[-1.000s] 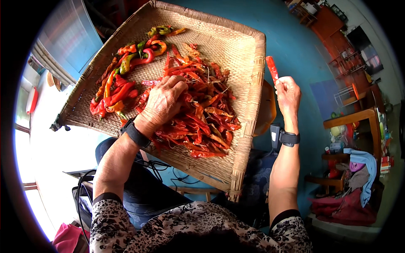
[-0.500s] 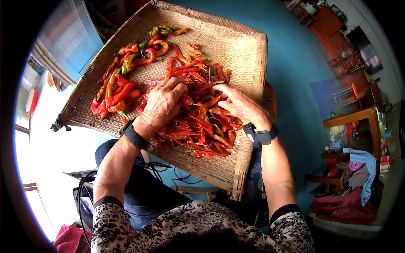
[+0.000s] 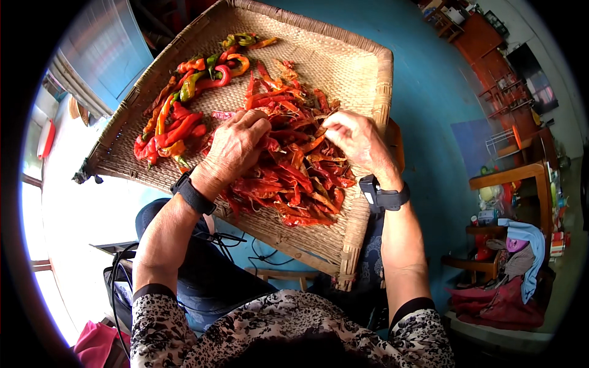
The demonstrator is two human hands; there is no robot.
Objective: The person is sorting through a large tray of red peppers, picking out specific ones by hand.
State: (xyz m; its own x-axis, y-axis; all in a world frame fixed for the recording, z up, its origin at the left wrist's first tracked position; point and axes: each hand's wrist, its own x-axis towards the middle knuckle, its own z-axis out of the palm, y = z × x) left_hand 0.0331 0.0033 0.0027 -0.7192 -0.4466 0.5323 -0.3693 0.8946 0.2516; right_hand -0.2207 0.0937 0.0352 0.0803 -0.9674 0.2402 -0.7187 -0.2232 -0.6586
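Note:
A loose heap of dried red chili peppers (image 3: 294, 175), wrinkled and some orange-brown, lies in a woven tray (image 3: 353, 58). My left hand (image 3: 238, 142) rests at the heap's left side, its fingers curled down over a red chili pepper (image 3: 270, 145) that pokes out by the thumb. Over the right edge of the heap, my right hand (image 3: 354, 138) has its thumb and fingers brought together in a pinch; what sits between the fingertips is too small to make out. Fresher, plumper peppers (image 3: 181, 129), red, orange and green, form a separate group on the tray's left.
The tray tilts across my lap, its near corner over a small wooden stool (image 3: 285, 276). Black cables (image 3: 270, 259) hang below it. On the right stands a wooden chair (image 3: 512, 181) with clothes (image 3: 500, 300) piled near it. A bright white surface is at left.
My right hand has lifted a little and turned, its fingers closing from a looser spread into a pinch. The left hand stays almost in place. The whole view shifts slightly.

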